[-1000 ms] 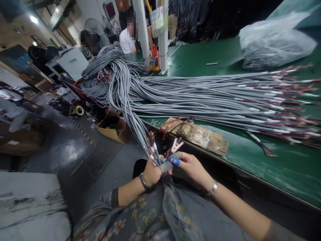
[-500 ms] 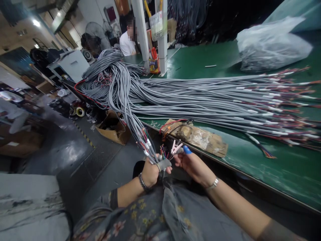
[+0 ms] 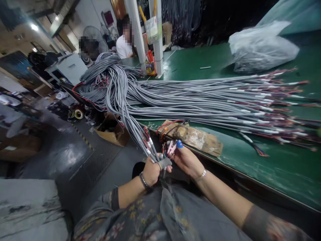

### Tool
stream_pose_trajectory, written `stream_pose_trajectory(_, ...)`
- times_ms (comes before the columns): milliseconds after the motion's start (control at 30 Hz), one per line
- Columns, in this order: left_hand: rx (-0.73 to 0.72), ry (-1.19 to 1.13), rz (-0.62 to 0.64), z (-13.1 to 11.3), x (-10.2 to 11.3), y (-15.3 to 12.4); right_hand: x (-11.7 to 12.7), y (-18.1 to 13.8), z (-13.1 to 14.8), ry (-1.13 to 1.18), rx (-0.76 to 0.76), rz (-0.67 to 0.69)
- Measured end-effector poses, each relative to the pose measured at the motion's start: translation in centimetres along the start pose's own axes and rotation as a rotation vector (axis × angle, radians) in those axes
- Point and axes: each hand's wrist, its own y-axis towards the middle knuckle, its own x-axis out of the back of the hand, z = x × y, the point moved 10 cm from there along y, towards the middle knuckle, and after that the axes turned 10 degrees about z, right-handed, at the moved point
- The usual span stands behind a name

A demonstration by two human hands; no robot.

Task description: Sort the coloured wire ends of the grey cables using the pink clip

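Note:
My left hand [image 3: 151, 171] is closed round a bunch of grey cables [image 3: 135, 132] near their ends, with a grey cover on its thumb. Thin coloured wires [image 3: 164, 149] stick out of a cable end just beyond that thumb. Between the fingers of my right hand [image 3: 187, 161] is a pink clip [image 3: 171, 148], its jaws up against the coloured wires. A blue cover [image 3: 179, 144] sits on the right thumb. Whether the clip grips a wire is too small to tell.
Many grey cables with bared coloured ends lie along the green table [image 3: 288, 174]. A stained wooden board [image 3: 198, 137] with red and black leads rests at its near edge. A cardboard box [image 3: 112, 132] stands below, left. Behind are a plastic bag [image 3: 260, 48] and a seated person [image 3: 123, 45].
My right hand has moved left with the pink clip, closer to the wires at my left hand. The clip's handles look squeezed closer together. The left hand keeps its hold on the cables.

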Motion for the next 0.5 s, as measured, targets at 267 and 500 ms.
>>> stream_pose_trajectory(267,0.001,0.025,0.018,-0.2,0.1,-0.6,-0.7,-0.3,-0.7,0.03,-0.049,0.073)
stream_pose_trajectory(500,-0.055,0.009,-0.003,-0.6,0.4,-1.3,-1.3,-1.1,-0.3,0.015,-0.062,0.095)
